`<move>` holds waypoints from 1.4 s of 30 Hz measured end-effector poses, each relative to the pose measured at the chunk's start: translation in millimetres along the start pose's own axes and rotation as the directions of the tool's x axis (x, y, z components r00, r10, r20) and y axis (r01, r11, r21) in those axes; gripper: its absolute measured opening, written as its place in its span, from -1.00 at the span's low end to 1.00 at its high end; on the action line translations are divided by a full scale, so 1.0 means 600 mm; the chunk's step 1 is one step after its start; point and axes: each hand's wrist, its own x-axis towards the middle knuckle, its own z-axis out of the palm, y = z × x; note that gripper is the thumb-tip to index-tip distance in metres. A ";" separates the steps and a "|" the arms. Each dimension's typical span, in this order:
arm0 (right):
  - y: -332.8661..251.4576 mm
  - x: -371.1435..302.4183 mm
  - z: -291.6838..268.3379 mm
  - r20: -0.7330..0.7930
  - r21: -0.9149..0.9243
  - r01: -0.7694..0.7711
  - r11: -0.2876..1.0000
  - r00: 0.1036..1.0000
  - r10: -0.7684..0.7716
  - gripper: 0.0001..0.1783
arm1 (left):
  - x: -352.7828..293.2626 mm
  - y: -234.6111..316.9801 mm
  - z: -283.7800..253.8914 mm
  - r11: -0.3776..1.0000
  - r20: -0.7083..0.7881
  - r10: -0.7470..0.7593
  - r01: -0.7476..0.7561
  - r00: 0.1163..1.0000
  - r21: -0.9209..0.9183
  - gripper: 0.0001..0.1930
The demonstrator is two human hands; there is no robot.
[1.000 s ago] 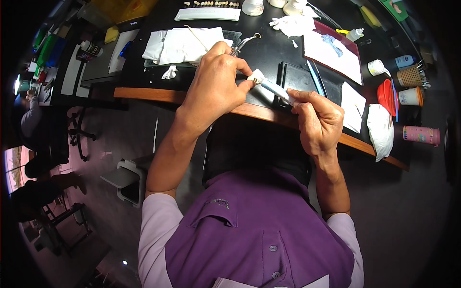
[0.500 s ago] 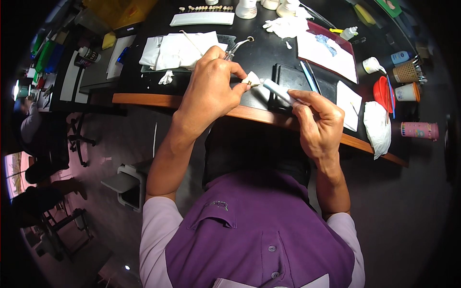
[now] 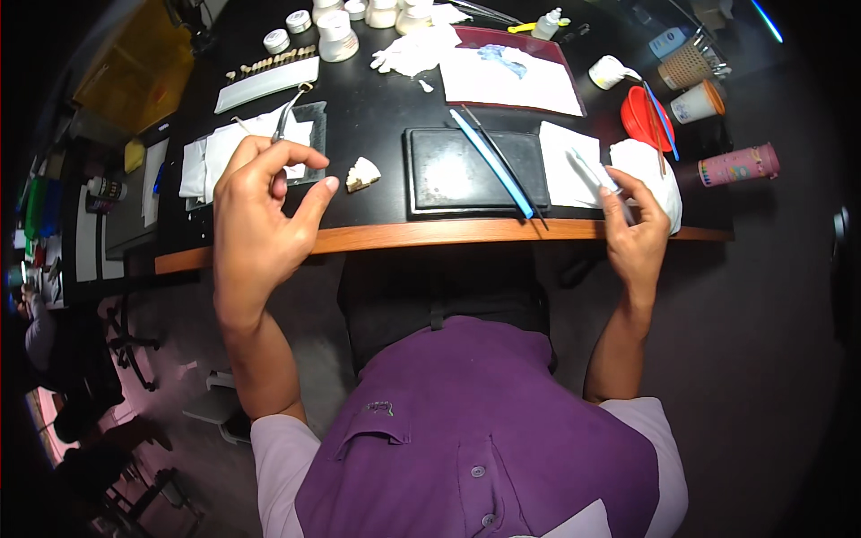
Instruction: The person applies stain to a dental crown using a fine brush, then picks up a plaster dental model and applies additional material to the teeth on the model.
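Note:
My left hand [image 3: 265, 211] is raised above the desk edge. Its thumb and forefinger are apart, while metal tweezers [image 3: 285, 117] stick out beyond it, apparently tucked in its curled fingers. A tiny tan piece shows at their tip. A small white plaster dental model [image 3: 362, 175] lies on the black desk, right of my left thumb and not touching it. Over the white paper at the right, my right hand [image 3: 639, 220] grips a slim pale-blue tube-like tool [image 3: 589, 172] between thumb and fingers. Motion blurs the tool, so its exact kind is unclear.
A black lidded case [image 3: 448, 175] carries a blue-handled tool [image 3: 493, 164] and a thin dark one. A tooth-shade row stands by a white tray [image 3: 267, 85]. Several jars [image 3: 338, 38], a maroon tray [image 3: 574, 94], a red bowl [image 3: 635, 121] and a pink tumbler [image 3: 740, 166] surround these.
My left thumb and forefinger have let go of the plaster model, which now lies on the desk. My hands have moved apart, the right carrying the pale-blue tool rightward. The view has shifted.

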 end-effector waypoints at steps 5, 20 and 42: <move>0.004 0.000 0.024 -0.023 -0.189 0.213 0.959 0.975 -0.221 -0.69 | 0.002 0.029 0.004 0.972 0.110 -0.021 0.046 0.994 -0.232 -0.87; -0.201 -0.014 0.136 0.074 0.441 0.419 0.794 0.864 -0.497 -0.77 | -0.004 0.076 0.104 0.569 0.100 -0.091 0.134 0.991 -0.811 -0.85; -0.167 -0.050 0.148 0.487 0.812 -0.377 0.445 0.858 -0.162 -0.75 | -0.047 -0.012 0.047 0.980 -0.134 -0.126 0.102 0.983 -0.170 -0.33</move>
